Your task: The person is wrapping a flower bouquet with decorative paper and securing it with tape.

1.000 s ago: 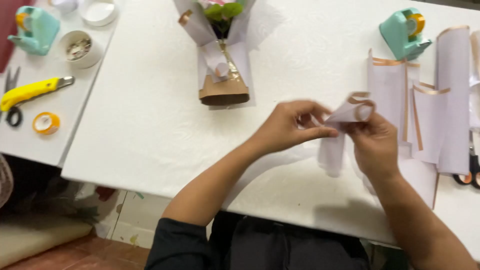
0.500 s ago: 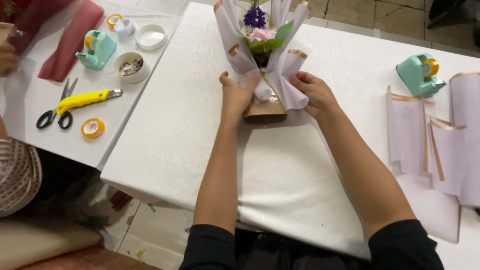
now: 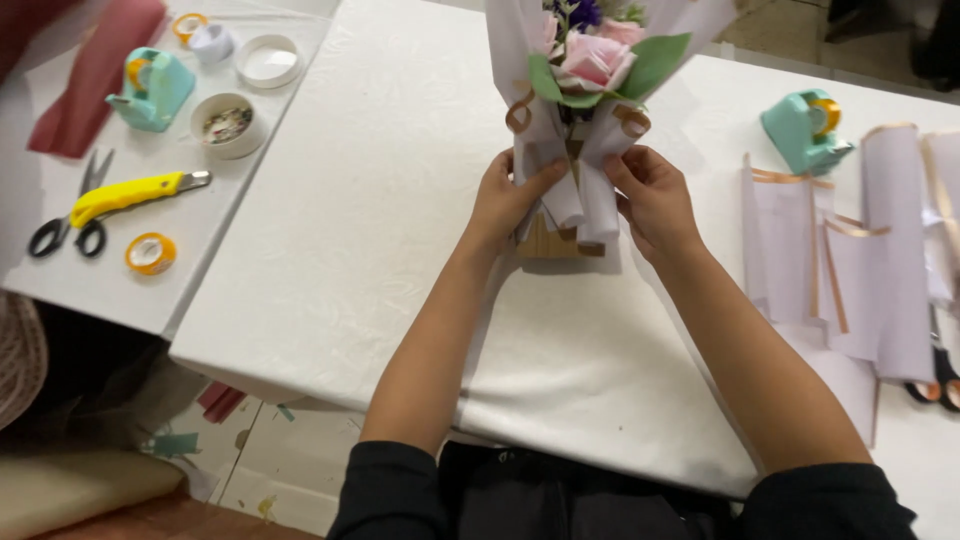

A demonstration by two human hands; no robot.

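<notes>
Bouquet point(image 3: 585, 90) top cut off by frame; scissors point(image 3: 935, 385) mostly under paper sheets point(image 3: 880, 270).

Both hands have left the paper sheets and grip the bouquet point(image 3: 580, 150).

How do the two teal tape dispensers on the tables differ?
The left tape dispenser stands on the side table among scissors and small tubs; the right tape dispenser stands on the main table beside white paper sheets. The left one lies farther from the hands; the right one sits nearer the right hand. Both are teal with an orange roll.
</notes>
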